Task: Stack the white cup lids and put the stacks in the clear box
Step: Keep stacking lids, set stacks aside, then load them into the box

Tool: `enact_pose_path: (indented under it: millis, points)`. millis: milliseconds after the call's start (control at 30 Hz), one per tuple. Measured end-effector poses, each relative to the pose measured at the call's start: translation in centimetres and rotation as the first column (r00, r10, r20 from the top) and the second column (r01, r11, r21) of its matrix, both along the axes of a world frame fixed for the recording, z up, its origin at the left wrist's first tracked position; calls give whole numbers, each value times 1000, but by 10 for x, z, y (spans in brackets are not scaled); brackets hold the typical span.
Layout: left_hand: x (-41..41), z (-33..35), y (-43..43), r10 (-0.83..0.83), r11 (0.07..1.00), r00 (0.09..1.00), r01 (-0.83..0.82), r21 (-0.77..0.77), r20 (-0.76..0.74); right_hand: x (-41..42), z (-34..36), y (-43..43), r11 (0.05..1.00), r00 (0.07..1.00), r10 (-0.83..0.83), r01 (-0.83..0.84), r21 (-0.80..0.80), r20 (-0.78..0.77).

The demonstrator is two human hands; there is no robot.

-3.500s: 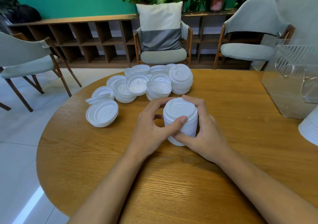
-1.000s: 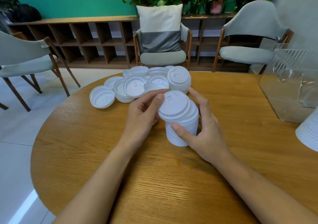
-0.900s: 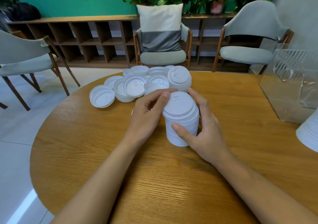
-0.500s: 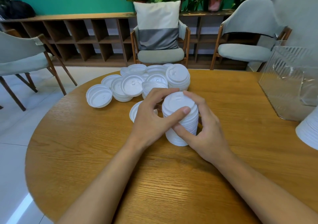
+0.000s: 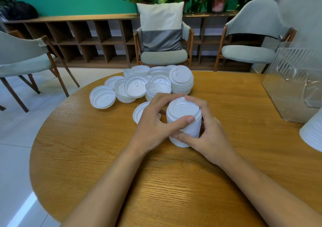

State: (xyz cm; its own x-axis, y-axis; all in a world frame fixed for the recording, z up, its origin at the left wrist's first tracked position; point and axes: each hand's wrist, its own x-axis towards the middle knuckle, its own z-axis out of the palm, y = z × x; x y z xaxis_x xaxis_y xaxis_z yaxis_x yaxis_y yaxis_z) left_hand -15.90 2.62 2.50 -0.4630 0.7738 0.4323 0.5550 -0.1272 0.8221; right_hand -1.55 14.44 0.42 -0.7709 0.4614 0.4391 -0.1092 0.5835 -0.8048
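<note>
Head camera, centre of frame: we are clamping both hands around the tall stack of white lids [image 5: 183, 108] standing on the round wooden table [image 5: 104, 157]. The left hand [image 5: 153, 124] is curling round its left side with the thumb across the front, and the right hand [image 5: 207, 136] is wrapping its right side and base. A second ago we were lowering another lid on top; now it is sitting flush, so this stack looks nearly ready to move. Just left of it, partly behind the left hand, a single lid [image 5: 139, 111] is lying loose. Farther back, the unsorted lids [image 5: 135, 87] are waiting in low piles. The clear box [image 5: 296, 87] is standing at the right edge, well apart, with bare tabletop between them. Another white stack [image 5: 313, 132] is crowding the border below it.
</note>
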Motion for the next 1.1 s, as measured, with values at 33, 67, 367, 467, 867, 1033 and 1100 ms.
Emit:
enact_pose_path:
  millis: [33, 67, 367, 467, 867, 1033, 1100]
  points:
    - [-1, -2, -2, -2, 1000, 1000, 2, 1, -30, 0, -1, 0, 1000, 1000, -12, 12, 13, 6]
    - [-3, -4, -6, 14, 1000, 997, -14, 12, -69, 0, -1, 0, 999, 1000, -25, 25, 29, 11]
    - [-34, -18, -30, 266, 931, 858, -346, -112, -439, 0, -2, 3, 995, 997, -75, 75, 59, -3]
    - [-33, -16, -31, 259, 927, 853, -351, -133, -452, 0, -3, 4, 995, 997, -77, 77, 60, 2]
    - [-29, -12, -26, 217, 945, 894, -293, -144, -392, 1, -3, 4, 995, 996, -83, 82, 64, 21]
    - [-27, -6, -26, 288, 954, 940, -298, -26, -185, 1, -3, 4, 995, 996, -80, 79, 58, 23]
    - [-26, -2, -26, 299, 954, 953, -298, 32, -39, 1, -3, 5, 995, 997, -77, 75, 58, 28]
